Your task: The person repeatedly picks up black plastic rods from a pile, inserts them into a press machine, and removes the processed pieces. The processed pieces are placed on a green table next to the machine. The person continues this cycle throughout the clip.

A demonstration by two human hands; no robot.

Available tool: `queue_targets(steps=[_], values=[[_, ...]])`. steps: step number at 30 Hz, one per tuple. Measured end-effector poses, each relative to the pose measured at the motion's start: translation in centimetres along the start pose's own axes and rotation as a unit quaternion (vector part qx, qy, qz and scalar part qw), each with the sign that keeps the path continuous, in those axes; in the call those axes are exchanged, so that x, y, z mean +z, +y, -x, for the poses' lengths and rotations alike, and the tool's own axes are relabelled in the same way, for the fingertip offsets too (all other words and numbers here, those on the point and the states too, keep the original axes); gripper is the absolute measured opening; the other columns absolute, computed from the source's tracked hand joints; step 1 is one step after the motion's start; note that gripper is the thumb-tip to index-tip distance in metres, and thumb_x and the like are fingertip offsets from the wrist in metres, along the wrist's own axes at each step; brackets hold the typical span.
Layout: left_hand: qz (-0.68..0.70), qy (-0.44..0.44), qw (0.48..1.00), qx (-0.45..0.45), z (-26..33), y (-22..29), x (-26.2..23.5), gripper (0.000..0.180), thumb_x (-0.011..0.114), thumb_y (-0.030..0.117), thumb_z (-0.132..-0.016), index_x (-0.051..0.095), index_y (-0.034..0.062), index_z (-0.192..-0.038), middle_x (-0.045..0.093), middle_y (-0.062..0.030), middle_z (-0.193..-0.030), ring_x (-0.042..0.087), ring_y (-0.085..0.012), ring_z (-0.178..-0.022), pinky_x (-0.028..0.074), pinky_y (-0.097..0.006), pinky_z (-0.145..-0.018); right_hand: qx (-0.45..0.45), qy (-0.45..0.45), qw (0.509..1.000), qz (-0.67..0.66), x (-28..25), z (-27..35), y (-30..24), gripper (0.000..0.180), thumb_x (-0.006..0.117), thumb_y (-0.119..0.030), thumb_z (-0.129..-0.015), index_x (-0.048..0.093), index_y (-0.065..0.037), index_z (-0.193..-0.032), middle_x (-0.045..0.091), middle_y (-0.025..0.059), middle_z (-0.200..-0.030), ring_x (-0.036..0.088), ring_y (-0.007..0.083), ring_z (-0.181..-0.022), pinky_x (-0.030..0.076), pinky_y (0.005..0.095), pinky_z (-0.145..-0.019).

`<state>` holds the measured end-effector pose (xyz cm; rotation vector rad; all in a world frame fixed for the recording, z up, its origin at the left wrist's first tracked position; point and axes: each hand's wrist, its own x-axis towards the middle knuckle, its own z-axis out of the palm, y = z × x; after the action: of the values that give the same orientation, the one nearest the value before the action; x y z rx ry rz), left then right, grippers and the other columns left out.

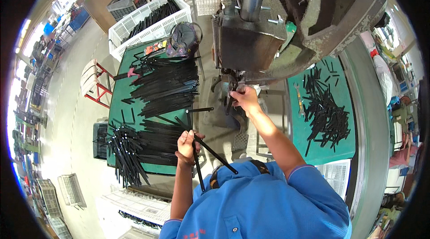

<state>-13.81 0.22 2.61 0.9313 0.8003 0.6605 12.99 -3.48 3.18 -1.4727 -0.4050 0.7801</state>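
My left hand point(185, 146) is closed round several long black bars point(218, 156). They fan out from the fist, some pointing down toward my waist and others up toward the table on the left. Up at the press machine point(251, 42), my right hand point(246, 99) pinches a short dark piece point(229, 104) just under the tooling. The far end of that piece is hidden by fingers and tooling. Nearest to my left hand, rows of long black bars point(163, 91) lie stacked on a green-topped table point(117, 118).
Short black pieces point(327, 116) cover part of the green table on the right, beside a wrench point(299, 98). A white crate point(114, 37) holds more bars at the back left, near a dark bag point(182, 40). A red-framed stool point(96, 82) stands left.
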Motion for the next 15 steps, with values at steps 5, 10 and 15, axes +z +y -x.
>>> queue_targets(steps=[5,10,15], values=[[0.011,0.013,0.999,0.035,1.2,0.8,-0.3,0.021,0.046,0.023,-0.094,0.053,0.0034,-0.089,0.063,-0.0103,-0.074,0.040,-0.0059,-0.038,0.033,-0.019,-0.034,-0.046,-0.026,0.998,0.045,-1.9,2.9,-1.8,0.017,0.069,-0.009,-0.077,0.057,0.003,-0.076,0.060,0.0037,-0.071,0.056,0.0097,-0.060,0.046,0.0238,-0.049],[-0.003,-0.004,0.999,0.045,1.8,2.2,0.3,0.021,0.047,0.023,-0.094,0.054,0.0037,-0.090,0.063,-0.0088,-0.074,0.042,-0.0050,-0.038,0.032,-0.019,-0.033,-0.123,-0.028,0.982,0.139,-1.2,0.7,-2.8,0.020,0.069,-0.015,-0.080,0.055,-0.002,-0.077,0.054,-0.0012,-0.062,0.050,0.0059,-0.055,0.042,0.0227,-0.050],[-0.041,-0.040,0.998,0.018,2.0,2.8,2.6,0.021,0.046,0.023,-0.094,0.052,0.0034,-0.090,0.063,-0.0120,-0.076,0.044,-0.0077,-0.041,0.034,-0.021,-0.036,-0.111,-0.026,0.988,0.104,-0.3,-1.4,-1.5,0.017,0.068,-0.013,-0.081,0.055,-0.004,-0.076,0.052,-0.0016,-0.063,0.046,0.0066,-0.051,0.037,0.0236,-0.045]])
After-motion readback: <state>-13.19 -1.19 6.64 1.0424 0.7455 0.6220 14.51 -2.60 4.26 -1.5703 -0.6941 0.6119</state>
